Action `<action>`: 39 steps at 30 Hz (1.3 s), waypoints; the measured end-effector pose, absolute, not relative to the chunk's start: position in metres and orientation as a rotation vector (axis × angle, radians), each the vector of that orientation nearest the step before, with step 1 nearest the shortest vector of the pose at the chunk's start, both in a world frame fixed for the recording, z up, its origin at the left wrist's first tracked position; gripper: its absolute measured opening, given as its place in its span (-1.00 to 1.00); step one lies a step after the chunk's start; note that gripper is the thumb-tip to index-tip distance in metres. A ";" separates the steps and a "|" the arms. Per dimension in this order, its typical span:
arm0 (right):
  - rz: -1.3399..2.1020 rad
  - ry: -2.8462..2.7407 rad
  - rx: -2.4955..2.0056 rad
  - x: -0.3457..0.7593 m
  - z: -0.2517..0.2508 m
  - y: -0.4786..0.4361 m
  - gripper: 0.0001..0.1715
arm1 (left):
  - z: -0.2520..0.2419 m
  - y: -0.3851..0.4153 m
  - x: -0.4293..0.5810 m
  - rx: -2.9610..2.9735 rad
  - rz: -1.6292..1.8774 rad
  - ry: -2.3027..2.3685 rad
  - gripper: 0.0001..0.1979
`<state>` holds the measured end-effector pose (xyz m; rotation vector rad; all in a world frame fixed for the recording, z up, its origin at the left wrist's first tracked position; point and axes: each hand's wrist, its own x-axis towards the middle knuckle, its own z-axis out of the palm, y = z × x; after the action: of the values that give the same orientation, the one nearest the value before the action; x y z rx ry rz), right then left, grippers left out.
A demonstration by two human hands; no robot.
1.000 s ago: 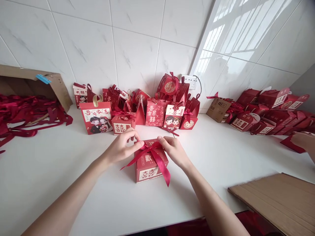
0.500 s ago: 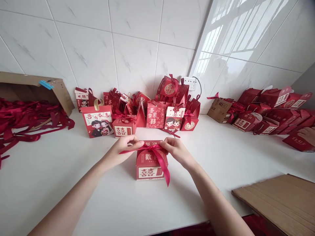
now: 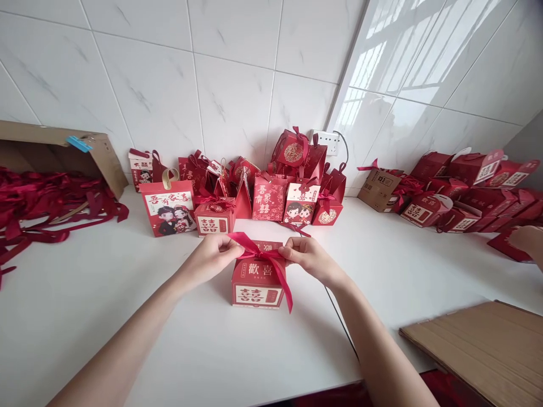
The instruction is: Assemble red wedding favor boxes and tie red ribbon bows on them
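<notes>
A red gift box (image 3: 258,282) with white and gold lettering stands upright on the white table in front of me. Across its top runs a red ribbon (image 3: 280,277), knotted at the middle, with one tail hanging down the front right. My left hand (image 3: 214,257) pinches the ribbon at the left of the knot, and a tail sticks up over its fingers. On the other side my right hand (image 3: 309,257) grips the ribbon near the box's top right edge. Both hands are closed, fingertips close to the box top.
Several finished-looking red boxes (image 3: 269,198) line the tiled wall. At left, a cardboard carton (image 3: 112,164) spills red ribbons (image 3: 55,203). More boxes (image 3: 462,209) are piled at right, where another person's hand (image 3: 530,243) touches one. Flat cardboard (image 3: 479,345) lies at the near right.
The ribbon's left tail now stands up above my left fingers instead of lying out to the left. The box has shifted slightly left. The other person's hand has moved on its box.
</notes>
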<state>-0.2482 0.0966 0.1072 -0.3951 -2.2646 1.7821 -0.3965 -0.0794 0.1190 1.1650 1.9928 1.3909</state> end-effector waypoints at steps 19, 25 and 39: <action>1.910 -2.228 -0.232 -0.230 0.124 0.099 -0.68 | 0.106 -0.071 -0.401 0.949 1.927 1.824 -0.74; 2.034 -1.384 -0.109 -0.221 0.126 0.121 -0.43 | 0.120 -0.076 -0.420 0.375 2.579 1.229 -0.85; 1.808 -1.302 -0.147 -0.220 0.129 0.117 -0.34 | 0.123 -0.080 -0.427 0.259 2.679 1.163 -0.88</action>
<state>-0.2197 0.1166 0.1287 -0.1472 -1.3021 1.8081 -0.4272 -0.0798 0.1233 0.2585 1.1629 2.6792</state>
